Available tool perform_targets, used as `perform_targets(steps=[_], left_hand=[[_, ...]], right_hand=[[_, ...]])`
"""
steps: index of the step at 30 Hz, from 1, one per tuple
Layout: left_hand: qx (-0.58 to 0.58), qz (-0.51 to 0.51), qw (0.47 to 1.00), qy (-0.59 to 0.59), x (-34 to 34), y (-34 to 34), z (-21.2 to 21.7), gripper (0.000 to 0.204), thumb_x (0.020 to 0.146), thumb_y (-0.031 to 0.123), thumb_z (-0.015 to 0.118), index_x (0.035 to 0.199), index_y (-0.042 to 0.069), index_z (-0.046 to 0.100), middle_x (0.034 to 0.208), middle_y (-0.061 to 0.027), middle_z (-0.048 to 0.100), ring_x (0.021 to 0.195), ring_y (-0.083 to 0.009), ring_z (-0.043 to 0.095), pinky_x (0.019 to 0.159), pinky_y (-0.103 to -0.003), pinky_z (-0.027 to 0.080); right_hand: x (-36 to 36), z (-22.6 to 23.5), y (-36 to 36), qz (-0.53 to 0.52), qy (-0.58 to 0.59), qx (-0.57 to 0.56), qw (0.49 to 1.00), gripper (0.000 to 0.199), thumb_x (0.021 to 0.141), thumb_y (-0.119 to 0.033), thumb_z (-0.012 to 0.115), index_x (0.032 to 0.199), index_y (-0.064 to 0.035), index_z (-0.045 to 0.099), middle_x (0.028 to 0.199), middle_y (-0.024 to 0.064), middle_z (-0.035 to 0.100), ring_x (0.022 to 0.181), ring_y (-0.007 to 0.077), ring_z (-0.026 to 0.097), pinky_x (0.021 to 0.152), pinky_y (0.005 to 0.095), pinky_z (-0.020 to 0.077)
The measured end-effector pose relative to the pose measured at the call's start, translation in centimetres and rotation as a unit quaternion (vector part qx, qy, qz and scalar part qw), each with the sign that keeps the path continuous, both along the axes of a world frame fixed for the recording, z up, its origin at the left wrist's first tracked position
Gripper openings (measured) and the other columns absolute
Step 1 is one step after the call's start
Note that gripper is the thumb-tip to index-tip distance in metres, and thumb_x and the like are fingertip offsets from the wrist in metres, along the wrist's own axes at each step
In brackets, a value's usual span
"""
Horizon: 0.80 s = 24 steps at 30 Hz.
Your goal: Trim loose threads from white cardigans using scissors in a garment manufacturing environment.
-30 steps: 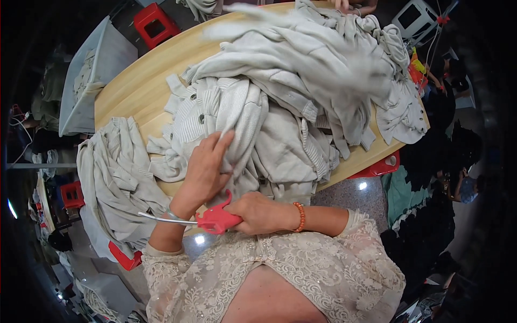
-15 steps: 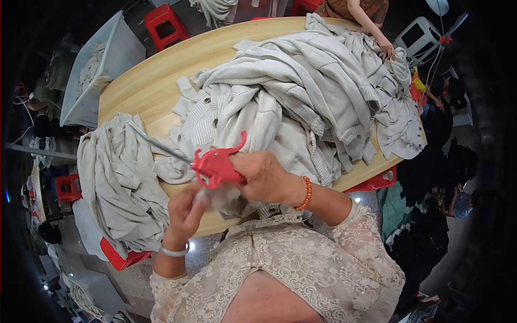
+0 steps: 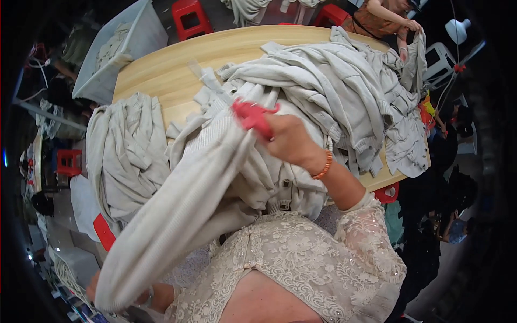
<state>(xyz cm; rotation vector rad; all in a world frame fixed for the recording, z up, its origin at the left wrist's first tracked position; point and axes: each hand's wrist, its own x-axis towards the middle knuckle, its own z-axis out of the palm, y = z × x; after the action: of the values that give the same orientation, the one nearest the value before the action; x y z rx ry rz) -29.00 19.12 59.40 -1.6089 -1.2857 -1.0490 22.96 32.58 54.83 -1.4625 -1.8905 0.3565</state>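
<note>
My right hand point(image 3: 291, 142) is raised over the table and grips a red-handled cutting tool point(image 3: 252, 116), held against a light grey knit garment point(image 3: 177, 215). One long sleeve of that garment is stretched from the tool down to the lower left. There my left hand point(image 3: 92, 286) holds its end and is mostly covered by the fabric, with a wristband point(image 3: 148, 296) showing. An orange bracelet point(image 3: 323, 167) is on my right wrist. Behind lies a big heap of the same grey knitwear point(image 3: 334, 91).
The heap rests on a rounded wooden table point(image 3: 161, 70). A second stack of grey garments point(image 3: 126, 151) hangs over its left edge. A grey bin point(image 3: 124, 48) and red stools point(image 3: 188, 13) stand behind. Another person point(image 3: 388, 16) handles a garment at the far right corner.
My left hand has dropped to the lower left, drawing the sleeve out long. My right hand has lifted the red tool higher and further over the pile.
</note>
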Motion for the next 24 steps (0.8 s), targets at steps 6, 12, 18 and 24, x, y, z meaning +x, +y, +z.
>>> perform_targets(steps=[6,12,18,24], left_hand=[[-0.375,-0.424,0.602,-0.563,15.8,3.6,-1.1,0.013,0.082,0.01,0.057,0.091,0.002,0.061,0.082,-0.004,0.057,0.076,-0.0127,0.053,0.07,-0.026,0.043],[-0.544,-0.506,0.383,-0.549,27.7,6.4,-4.9,0.021,0.097,0.009,0.056,0.115,-0.001,0.062,0.099,-0.0009,0.059,0.084,-0.0059,0.053,0.072,-0.021,0.044],[-0.541,-0.596,0.376,-0.459,30.9,6.5,-5.9,0.036,0.092,0.003,0.058,0.127,-0.003,0.056,0.125,-0.0124,0.05,0.112,-0.0206,0.053,0.094,-0.029,0.045],[-0.363,-0.367,0.803,-0.297,29.6,10.5,-13.1,0.063,0.067,-0.004,0.065,0.127,0.002,0.047,0.121,-0.0184,0.048,0.108,-0.034,0.051,0.092,-0.042,0.045]], right_hand=[[4.3,2.3,-2.5,-0.051,0.179,-0.113,0.976,0.014,0.092,-0.006,0.06,0.099,0.004,0.067,0.069,0.0047,0.067,0.062,0.0074,0.06,0.054,0.0235,0.0442],[-3.0,5.3,-8.3,0.128,0.183,-0.216,0.95,0.033,0.077,-0.011,0.08,0.105,-0.0014,0.067,0.087,0.007,0.07,0.072,0.0104,0.059,0.063,0.0262,0.046],[-2.5,1.0,-10.1,-0.037,0.234,-0.182,0.954,0.017,0.077,0.002,0.065,0.093,-0.0005,0.062,0.068,0.0031,0.059,0.062,0.0081,0.053,0.057,0.0263,0.0439],[0.8,3.8,-10.3,-0.013,0.233,-0.188,0.954,0.023,0.079,0.003,0.069,0.102,0.0038,0.067,0.071,-0.0062,0.057,0.063,0.0018,0.047,0.056,0.0193,0.0398]])
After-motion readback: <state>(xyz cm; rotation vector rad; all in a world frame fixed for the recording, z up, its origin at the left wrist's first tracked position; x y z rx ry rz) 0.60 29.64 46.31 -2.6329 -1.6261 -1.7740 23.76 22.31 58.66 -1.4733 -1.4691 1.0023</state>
